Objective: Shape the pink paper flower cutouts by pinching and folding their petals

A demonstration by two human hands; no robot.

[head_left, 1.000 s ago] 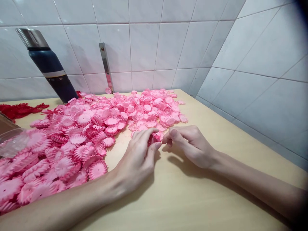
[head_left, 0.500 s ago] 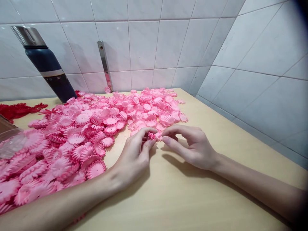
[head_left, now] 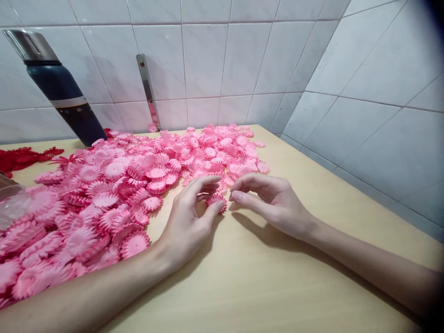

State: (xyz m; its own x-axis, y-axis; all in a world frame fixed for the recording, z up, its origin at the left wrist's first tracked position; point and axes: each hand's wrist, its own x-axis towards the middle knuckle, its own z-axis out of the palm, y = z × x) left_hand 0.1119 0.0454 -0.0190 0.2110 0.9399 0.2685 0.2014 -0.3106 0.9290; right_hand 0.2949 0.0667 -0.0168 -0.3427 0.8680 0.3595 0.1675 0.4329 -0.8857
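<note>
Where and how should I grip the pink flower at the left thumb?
Probably the pink flower is best pinched by its frilly right edge, from the right: that edge faces the right hand, while the left hand curls around its left side.

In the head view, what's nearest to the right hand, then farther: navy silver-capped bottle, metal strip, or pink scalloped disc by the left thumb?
From the right hand:
1. Pink scalloped disc: just left, by the left hand.
2. Metal strip: back, left of centre.
3. Navy silver-capped bottle: back, far left.
</note>
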